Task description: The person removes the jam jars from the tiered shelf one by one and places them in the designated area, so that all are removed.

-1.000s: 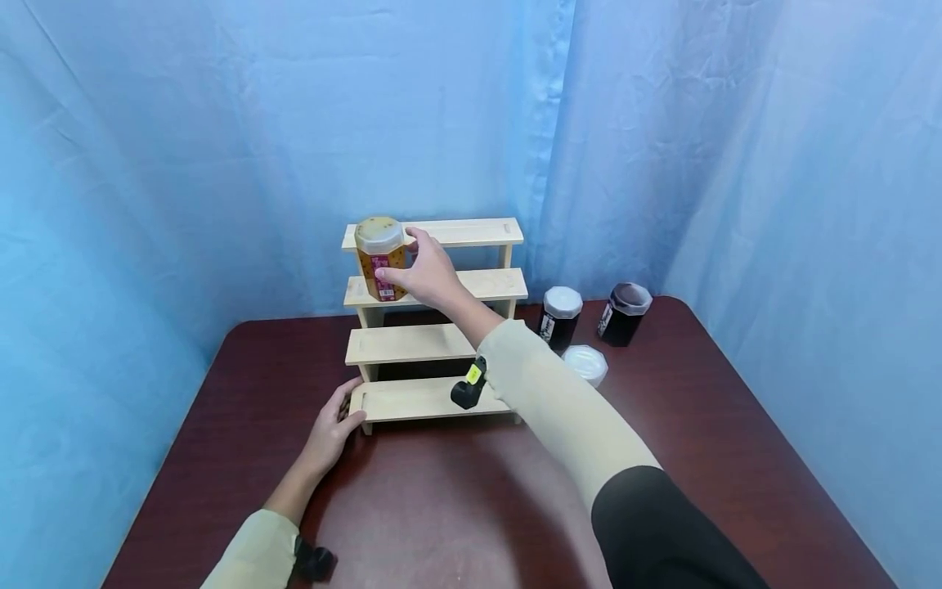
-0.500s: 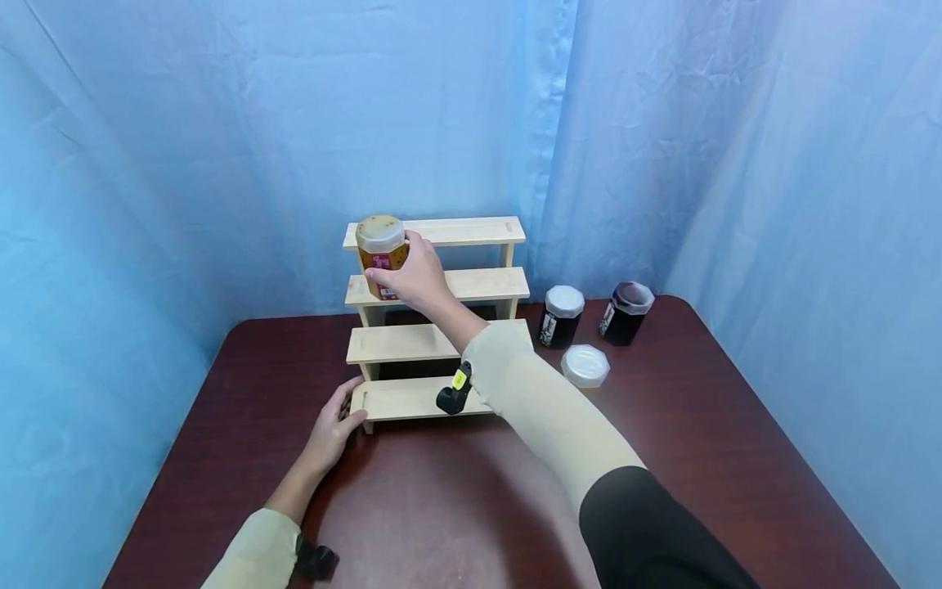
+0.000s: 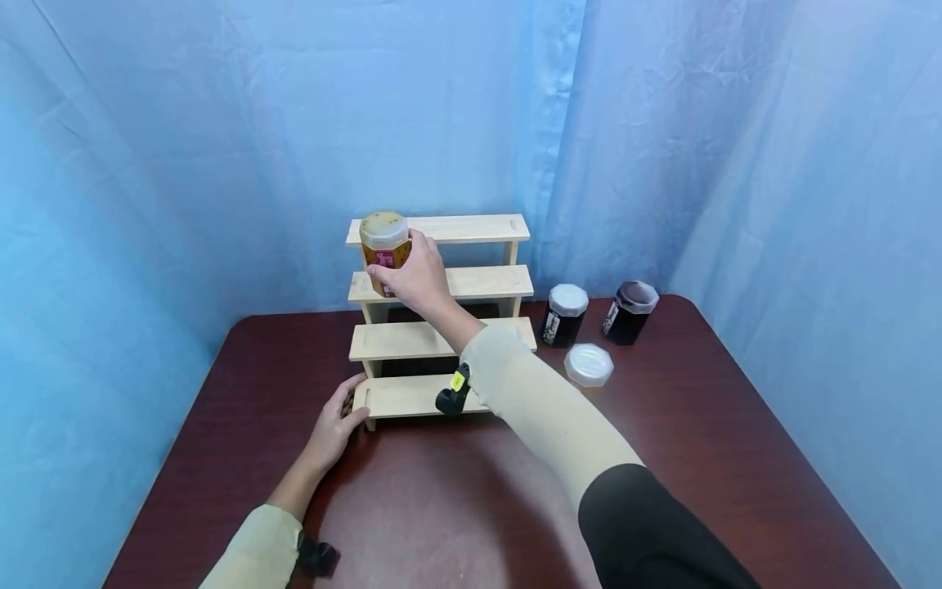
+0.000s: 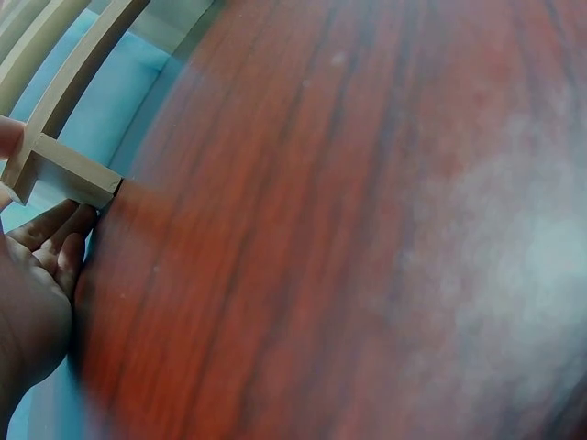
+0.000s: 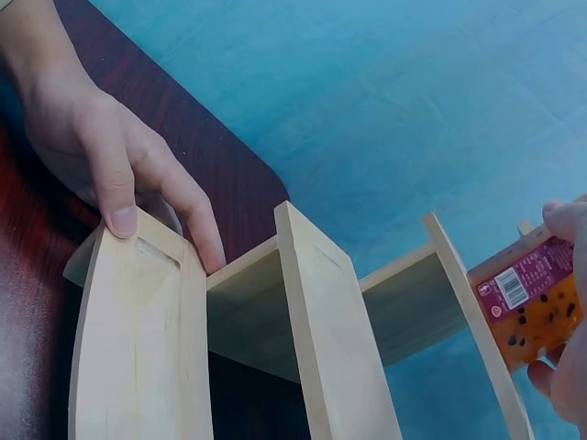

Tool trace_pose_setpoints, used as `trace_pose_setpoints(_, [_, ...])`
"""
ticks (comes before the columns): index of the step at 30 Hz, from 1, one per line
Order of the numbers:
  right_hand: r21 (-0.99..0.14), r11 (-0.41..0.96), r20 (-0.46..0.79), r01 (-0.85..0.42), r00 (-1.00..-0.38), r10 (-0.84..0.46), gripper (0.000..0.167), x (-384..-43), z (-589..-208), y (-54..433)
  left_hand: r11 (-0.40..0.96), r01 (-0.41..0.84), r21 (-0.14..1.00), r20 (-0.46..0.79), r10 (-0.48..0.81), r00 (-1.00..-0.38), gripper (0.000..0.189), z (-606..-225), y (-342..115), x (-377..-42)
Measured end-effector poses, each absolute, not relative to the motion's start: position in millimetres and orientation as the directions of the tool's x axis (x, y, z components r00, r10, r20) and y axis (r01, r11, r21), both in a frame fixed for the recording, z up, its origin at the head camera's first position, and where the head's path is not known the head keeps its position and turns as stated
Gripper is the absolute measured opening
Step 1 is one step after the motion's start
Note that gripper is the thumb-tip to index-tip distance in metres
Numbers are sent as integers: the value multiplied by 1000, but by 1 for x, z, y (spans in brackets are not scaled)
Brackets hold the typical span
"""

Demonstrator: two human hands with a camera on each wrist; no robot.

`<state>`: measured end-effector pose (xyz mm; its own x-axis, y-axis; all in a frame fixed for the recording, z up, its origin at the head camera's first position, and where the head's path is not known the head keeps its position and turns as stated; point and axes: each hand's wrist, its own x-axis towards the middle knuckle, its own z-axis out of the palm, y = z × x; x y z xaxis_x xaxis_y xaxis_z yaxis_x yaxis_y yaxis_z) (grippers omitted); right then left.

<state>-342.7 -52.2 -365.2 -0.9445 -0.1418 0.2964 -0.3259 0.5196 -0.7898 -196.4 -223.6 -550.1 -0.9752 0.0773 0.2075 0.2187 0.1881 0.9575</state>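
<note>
A pale wooden four-step display stand stands on the table. At the left end of its second-highest step, my right hand grips a lidded jar of orange contents with dark seeds. The thumb crosses the jar's front; the other fingers go round its right side. In the right wrist view, the jar's purple label faces out, its base right at the step. My left hand holds the left end of the lowest step, thumb on top and fingers along the side, as the right wrist view also shows.
Right of the stand are two dark jars, one with a white lid and one with a greyish top. A third white-lidded jar is nearer. Blue curtains hang behind and beside the dark red table.
My right forearm has swung slightly left and the thumb has slid further across the jar's front, covering more of the label. The jar stays at the same step; my left hand keeps its hold.
</note>
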Motion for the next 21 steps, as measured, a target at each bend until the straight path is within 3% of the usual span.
trace_pose_setpoints(12, [-740,560,394,-372,-915,-87,74,-342,-366,-47,217,219,951,206,81,-975,57,-546,-219,-199])
trace_pose_setpoints(21, [-756,508,430,-413,-898,-91,70,-334,-356,-9,214,198,956,187,73,-980,59,-548,-222,-197])
